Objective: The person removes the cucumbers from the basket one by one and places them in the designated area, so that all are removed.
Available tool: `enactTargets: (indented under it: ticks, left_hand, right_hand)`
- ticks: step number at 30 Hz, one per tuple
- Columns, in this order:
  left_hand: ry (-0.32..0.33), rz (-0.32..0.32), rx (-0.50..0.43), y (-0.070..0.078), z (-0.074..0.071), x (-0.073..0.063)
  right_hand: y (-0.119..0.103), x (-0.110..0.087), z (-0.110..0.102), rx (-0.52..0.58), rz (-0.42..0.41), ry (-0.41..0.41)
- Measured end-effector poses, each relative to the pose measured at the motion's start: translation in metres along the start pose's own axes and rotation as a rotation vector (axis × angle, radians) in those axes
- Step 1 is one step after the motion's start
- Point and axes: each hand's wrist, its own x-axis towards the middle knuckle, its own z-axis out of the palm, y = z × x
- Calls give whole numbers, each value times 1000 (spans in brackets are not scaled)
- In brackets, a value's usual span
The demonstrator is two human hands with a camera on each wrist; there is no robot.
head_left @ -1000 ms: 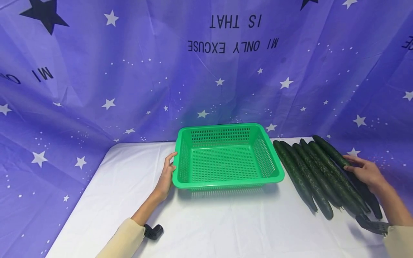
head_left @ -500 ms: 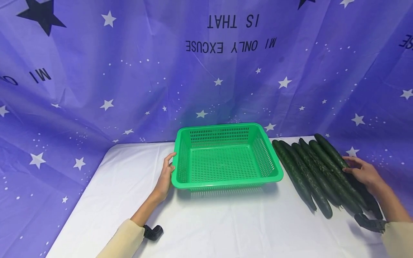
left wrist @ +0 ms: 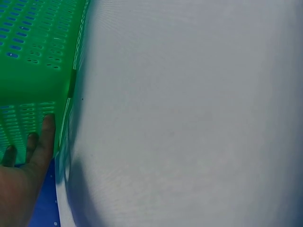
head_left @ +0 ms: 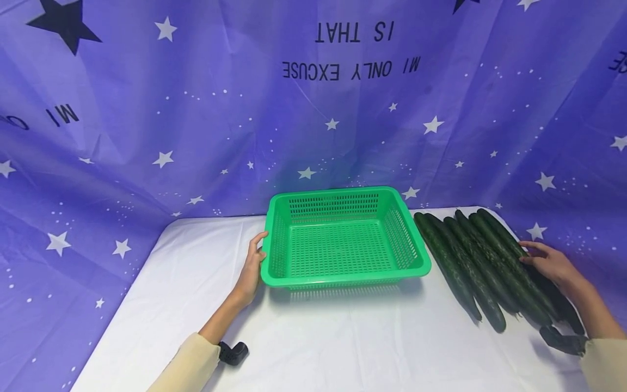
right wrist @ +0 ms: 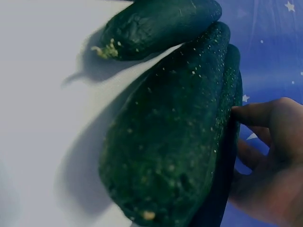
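A green plastic basket with slotted walls stands on the white-covered table. My left hand lies along its left side, fingertips against the outer wall. In the left wrist view, straight fingers rest on the slotted wall. Several long dark green cucumbers lie side by side, slanting, to the right of the basket. My right hand touches the outer side of the rightmost one with thumb and fingertips. The right wrist view shows the fingertips beside a cucumber, not wrapped round it; part of the row's far side is hidden.
A purple curtain with stars and lettering hangs behind the table and at its sides. White cloth spreads over the table in front of the basket. A black wrist device sits at the left sleeve.
The rightmost cucumber's far end has come down and in against its neighbours. My right hand has shifted only slightly. The left hand and basket hold their place.
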Motion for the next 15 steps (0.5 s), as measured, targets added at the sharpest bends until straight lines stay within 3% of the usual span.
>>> enactTargets:
  ticks: [7, 12, 15]
  left_hand:
    - [-1, -9, 12, 3, -2, 1]
    - [14, -42, 107, 10, -6, 1]
    - [-7, -74, 153, 14, -12, 1]
  right_hand:
    - [-12, 2, 2, 9, 7, -53]
    - [-22, 3, 5, -54, -36, 40]
    - [-31, 4, 7, -143, -125, 120]
